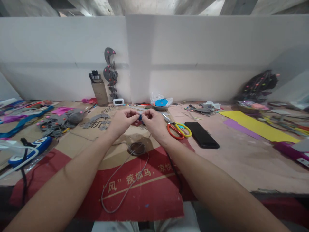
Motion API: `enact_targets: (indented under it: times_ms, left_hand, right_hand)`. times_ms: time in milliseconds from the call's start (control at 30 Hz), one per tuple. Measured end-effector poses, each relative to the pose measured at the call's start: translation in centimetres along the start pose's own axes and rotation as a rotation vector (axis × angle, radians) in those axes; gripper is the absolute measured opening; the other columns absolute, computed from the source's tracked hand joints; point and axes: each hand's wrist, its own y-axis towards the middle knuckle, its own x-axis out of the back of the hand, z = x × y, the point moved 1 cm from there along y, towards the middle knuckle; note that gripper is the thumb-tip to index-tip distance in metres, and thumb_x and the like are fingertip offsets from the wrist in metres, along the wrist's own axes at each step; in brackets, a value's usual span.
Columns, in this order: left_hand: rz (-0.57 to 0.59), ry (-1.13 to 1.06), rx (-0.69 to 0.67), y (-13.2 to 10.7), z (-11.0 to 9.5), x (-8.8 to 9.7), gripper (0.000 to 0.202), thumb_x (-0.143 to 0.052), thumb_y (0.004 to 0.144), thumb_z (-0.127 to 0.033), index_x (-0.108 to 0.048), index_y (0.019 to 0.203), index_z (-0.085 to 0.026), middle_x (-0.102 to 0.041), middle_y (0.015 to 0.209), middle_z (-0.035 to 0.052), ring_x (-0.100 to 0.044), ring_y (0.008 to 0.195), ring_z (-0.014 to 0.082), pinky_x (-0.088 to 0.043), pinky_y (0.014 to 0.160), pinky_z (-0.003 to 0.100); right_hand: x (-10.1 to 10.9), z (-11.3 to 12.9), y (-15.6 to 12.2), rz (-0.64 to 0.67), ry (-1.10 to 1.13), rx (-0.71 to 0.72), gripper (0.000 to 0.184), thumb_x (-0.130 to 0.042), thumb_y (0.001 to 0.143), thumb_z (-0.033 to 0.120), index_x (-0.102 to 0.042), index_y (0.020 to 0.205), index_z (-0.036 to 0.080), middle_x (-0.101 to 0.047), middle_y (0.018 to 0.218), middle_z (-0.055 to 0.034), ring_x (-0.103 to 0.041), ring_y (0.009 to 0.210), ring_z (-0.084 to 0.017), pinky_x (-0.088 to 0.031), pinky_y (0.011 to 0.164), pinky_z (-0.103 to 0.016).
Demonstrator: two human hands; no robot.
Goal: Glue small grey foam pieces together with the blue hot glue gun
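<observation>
My left hand (124,120) and my right hand (155,124) meet over the cardboard sheet (145,199), thumbs and fingertips pinched together. Between them is a small blue piece (140,117), mostly covered by the fingers, so its exact kind does not show. Below the hands a coil of thin grey cord (136,149) lies on the cardboard, with a long loop trailing over the red part. Beside my right hand are scissors (177,129) with one red and one yellow handle. Grey cut-out shapes (98,121) lie left of my left hand.
A black phone (202,135) lies right of the scissors. Behind stand a bottle (99,91), a small white digital clock (118,102) and a bowl with a blue disc (161,102). Grey pinned pieces (61,120) lie left, yellow sheet (259,125) right. A white wall closes the back.
</observation>
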Motion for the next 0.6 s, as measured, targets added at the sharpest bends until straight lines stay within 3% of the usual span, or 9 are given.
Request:
enact_targets:
  times_ms: [133, 333, 500, 600]
  left_hand:
    - [0.006, 0.019, 0.003, -0.1, 0.0, 0.0, 0.025, -0.068, 0.069, -0.030, -0.067, 0.086, -0.012, -0.069, 0.073, 0.0061, -0.065, 0.062, 0.0143, -0.055, 0.063, 0.029]
    - [-0.100, 0.330, -0.127, -0.3, -0.3, 0.2, 0.016, -0.064, 0.071, -0.029, -0.067, 0.070, -0.014, -0.066, 0.061, 0.0033, -0.061, 0.054, 0.0132, -0.050, 0.051, 0.024]
    - [-0.169, 0.242, -0.124, 0.3, 0.4, 1.1, 0.015, -0.062, 0.074, -0.028, -0.064, 0.074, -0.014, -0.065, 0.062, 0.0018, -0.062, 0.055, 0.0124, -0.052, 0.053, 0.024]
    - [-0.205, 0.193, -0.111, 0.9, 1.1, 2.1, 0.016, -0.059, 0.076, -0.027, -0.063, 0.079, -0.012, -0.063, 0.064, 0.0013, -0.062, 0.059, 0.0123, -0.054, 0.057, 0.026]
  right_hand:
    - [0.1, 0.1, -0.1, 0.004, -0.056, 0.016, 0.010, -0.051, 0.073, 0.026, -0.056, 0.070, 0.018, -0.053, 0.060, 0.0031, -0.044, 0.054, -0.010, -0.033, 0.050, -0.023]
    - [-0.1, 0.5, -0.4, 0.053, -0.109, 0.052, 0.008, -0.051, 0.075, 0.025, -0.056, 0.073, 0.018, -0.056, 0.065, 0.0019, -0.049, 0.058, -0.011, -0.037, 0.055, -0.024]
    - [-0.7, 0.0, -0.7, 0.121, -0.033, 0.013, 0.024, -0.056, 0.076, 0.028, -0.051, 0.097, 0.017, -0.057, 0.075, 0.0001, -0.054, 0.067, -0.013, -0.041, 0.060, -0.027]
    - [-1.0, 0.1, -1.0, 0.184, -0.034, 0.027, 0.019, -0.053, 0.079, 0.028, -0.054, 0.094, 0.016, -0.059, 0.079, -0.0026, -0.056, 0.072, -0.015, -0.042, 0.065, -0.029]
